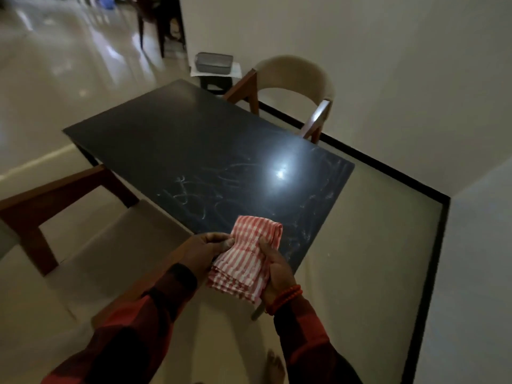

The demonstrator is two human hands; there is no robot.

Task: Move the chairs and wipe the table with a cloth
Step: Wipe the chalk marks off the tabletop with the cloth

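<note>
Over the table (pixel 166 139) corner, both hands, left (pixel 203 249) and right (pixel 277 268), grip the folded cloth (pixel 246 259)

a grey rectangular tray (pixel 214 62) sits on a white sheet (pixel 235 70) atop a small dark stool (pixel 217 84), close to the white wall (pixel 388 65). the pale glossy floor (pixel 55 79) carries a black border strip (pixel 388 173) along the wall. farther back stands dark furniture (pixel 162 20) (too blurred to make out).
</note>
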